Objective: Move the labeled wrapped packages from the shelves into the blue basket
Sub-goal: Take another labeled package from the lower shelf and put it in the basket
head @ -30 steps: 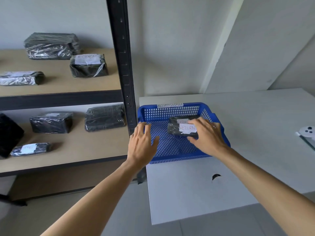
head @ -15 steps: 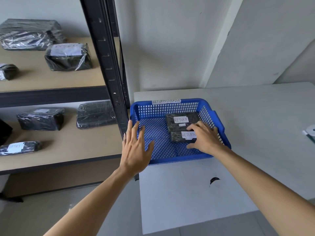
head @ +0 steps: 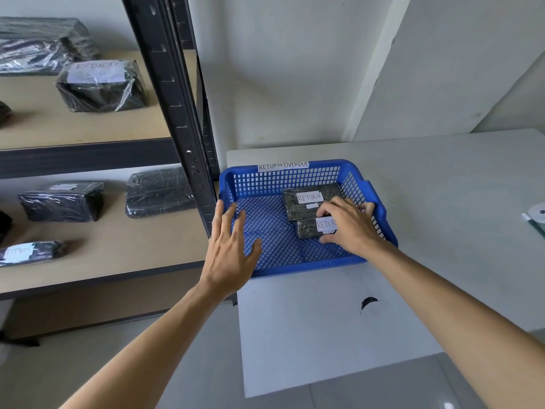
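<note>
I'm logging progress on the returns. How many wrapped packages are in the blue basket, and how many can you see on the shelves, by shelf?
In the blue basket: 2, the rear package and the front package under the right hand
Upper shelf: 3, one cut off at the frame edge
Lower shelf: 4, one cut off at the frame edge
Total: 9

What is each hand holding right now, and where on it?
The right hand grips the nearer labeled package in the blue basket by its right end, fingers over the top. The left hand holds nothing.
</note>
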A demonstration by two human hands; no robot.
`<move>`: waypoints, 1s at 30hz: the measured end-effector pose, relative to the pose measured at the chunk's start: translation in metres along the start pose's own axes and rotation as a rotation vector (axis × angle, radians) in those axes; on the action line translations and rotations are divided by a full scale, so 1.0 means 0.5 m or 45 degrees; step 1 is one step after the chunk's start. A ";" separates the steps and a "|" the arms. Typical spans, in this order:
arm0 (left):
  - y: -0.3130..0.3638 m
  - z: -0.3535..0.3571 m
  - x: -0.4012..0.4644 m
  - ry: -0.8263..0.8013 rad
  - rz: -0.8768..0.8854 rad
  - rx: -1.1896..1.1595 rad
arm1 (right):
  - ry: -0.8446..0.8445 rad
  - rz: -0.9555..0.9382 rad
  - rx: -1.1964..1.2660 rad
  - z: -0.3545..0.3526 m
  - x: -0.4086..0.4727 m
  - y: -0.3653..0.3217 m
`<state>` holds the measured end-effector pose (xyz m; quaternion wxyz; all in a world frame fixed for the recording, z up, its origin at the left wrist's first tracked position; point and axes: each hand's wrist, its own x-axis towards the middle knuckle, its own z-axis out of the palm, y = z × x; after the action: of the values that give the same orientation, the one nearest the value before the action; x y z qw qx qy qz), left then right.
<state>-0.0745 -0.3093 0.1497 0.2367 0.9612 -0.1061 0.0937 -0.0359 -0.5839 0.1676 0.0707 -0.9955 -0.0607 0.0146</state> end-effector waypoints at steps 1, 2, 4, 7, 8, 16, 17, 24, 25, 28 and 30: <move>0.000 -0.001 -0.001 -0.003 0.001 -0.001 | -0.008 0.007 0.005 0.000 0.001 -0.001; 0.001 -0.002 -0.001 -0.006 -0.003 -0.003 | -0.018 0.019 0.013 0.001 0.002 -0.001; 0.005 -0.004 -0.002 -0.010 -0.022 -0.018 | -0.054 0.053 0.041 0.001 0.003 -0.003; 0.011 -0.008 -0.002 0.018 -0.047 -0.068 | -0.129 0.112 0.079 0.000 0.007 -0.010; 0.012 -0.009 -0.001 0.034 -0.056 -0.095 | -0.162 0.132 0.085 -0.001 0.008 -0.013; 0.021 -0.029 -0.010 0.126 -0.141 -0.199 | -0.032 0.120 0.210 -0.031 -0.008 -0.067; 0.019 -0.037 -0.015 0.149 -0.153 -0.208 | 0.021 0.082 0.242 -0.038 -0.012 -0.083; -0.018 -0.149 -0.064 0.326 -0.149 -0.213 | 0.236 -0.207 0.514 -0.108 -0.047 -0.254; -0.029 -0.173 -0.072 0.345 -0.155 -0.209 | 0.249 -0.241 0.526 -0.120 -0.051 -0.282; -0.071 -0.257 -0.098 0.394 -0.177 -0.172 | 0.257 -0.329 0.550 -0.153 -0.055 -0.368; -0.107 -0.314 -0.110 0.421 -0.214 -0.134 | 0.247 -0.374 0.562 -0.172 -0.052 -0.426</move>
<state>-0.1345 -0.1799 0.2502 0.3078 0.9245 0.0103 0.2246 -0.0839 -0.3899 0.2834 0.2926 -0.9334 -0.1925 -0.0783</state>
